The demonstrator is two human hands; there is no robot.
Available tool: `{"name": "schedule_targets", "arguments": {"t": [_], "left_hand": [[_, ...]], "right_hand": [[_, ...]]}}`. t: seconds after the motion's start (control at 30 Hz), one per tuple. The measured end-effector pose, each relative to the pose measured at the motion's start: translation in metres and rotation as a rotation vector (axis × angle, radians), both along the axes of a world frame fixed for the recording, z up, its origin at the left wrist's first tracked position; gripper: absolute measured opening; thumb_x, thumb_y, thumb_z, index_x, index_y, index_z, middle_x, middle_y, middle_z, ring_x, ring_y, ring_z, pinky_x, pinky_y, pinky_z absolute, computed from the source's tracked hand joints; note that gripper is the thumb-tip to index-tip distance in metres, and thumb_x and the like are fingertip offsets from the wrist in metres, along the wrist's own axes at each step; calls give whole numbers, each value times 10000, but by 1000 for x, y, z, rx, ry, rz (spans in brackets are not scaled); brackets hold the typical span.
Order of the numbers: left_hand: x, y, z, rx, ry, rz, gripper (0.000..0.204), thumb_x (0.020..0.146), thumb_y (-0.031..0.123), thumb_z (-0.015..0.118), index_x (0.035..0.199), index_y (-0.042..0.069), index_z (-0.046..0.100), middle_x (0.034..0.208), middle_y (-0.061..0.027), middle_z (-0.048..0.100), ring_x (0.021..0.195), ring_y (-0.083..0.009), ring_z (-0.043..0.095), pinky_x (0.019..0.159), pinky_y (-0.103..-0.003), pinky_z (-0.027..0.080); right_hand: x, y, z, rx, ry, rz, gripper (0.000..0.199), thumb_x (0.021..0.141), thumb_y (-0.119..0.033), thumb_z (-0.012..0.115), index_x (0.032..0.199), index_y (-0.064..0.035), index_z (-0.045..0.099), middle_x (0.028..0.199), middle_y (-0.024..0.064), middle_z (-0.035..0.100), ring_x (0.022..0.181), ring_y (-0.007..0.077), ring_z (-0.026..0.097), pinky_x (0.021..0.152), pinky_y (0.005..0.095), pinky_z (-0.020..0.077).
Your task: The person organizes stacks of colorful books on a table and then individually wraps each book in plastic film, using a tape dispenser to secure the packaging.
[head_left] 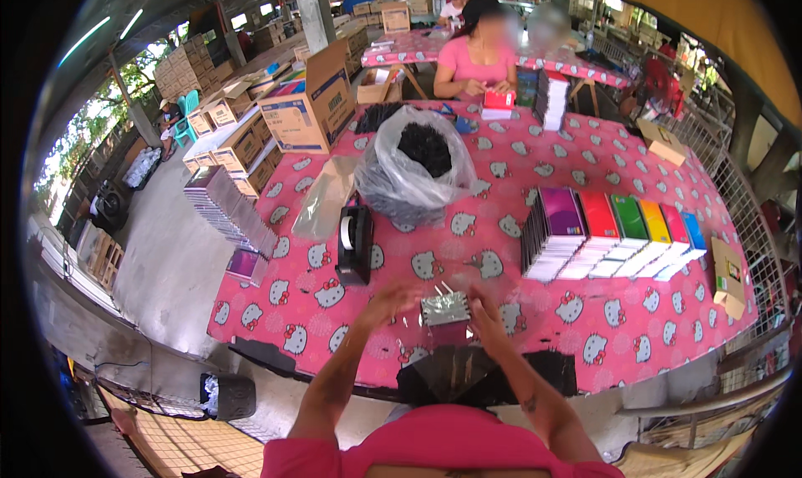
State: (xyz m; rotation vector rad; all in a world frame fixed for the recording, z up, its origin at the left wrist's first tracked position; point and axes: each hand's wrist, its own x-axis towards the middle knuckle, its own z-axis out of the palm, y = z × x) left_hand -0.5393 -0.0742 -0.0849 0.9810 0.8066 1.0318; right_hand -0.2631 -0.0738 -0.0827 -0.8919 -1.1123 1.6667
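Note:
A small pack in shiny clear plastic (445, 308) lies on the pink cat-print tablecloth in front of me. Its contents are hard to make out through the glare. My right hand (487, 312) grips the right side of the wrapping. Left of the pack, my left hand (393, 302) hovers with its fingers stretched toward it, slightly blurred and apparently holding nothing. Just beyond that hand stands a black tape dispenser (355, 244). Behind it, a large clear plastic bag (384, 181) holds a mass of small black pieces.
Stacked notebooks in several colours (585, 236) stand at the right, and a leaning purple stack (225, 206) at the left edge. A clear plastic sheet (326, 195) lies by the bag. An open carton (305, 110) is at the far left. Across the table, a person (476, 60) handles a red notebook (499, 99).

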Motion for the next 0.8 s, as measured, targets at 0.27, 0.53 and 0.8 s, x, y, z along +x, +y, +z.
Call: {"name": "schedule_targets", "arguments": {"t": [0.27,0.53,0.8], "left_hand": [[43,-112,76,542,943,606,758,712,159,885,1348,54,488,1307,-189,523,1218,-294,528,968,-439,472],[-241,-143,83,78,472,1722,643,799,335,841,1209,-64,547,962,-146,656,754,-183,659,579,-306,552],[-424,-98,33,-410,329,1599,589,795,558,770,987,13,655,830,-87,589,751,-241,615,648,-512,562]], "right_hand": [[-19,-3,-17,33,-371,252,597,1033,-457,410,1481,-63,420,1502,173,420,1382,318,397,1147,464,291],[-51,-21,2,909,-1249,475,936,732,-584,754,1499,-167,418,1551,242,255,1454,466,210,1129,684,180],[-25,-14,-4,482,-1349,67,970,696,-537,813,1499,-169,413,1538,280,254,1455,467,207,1154,649,164]]}}
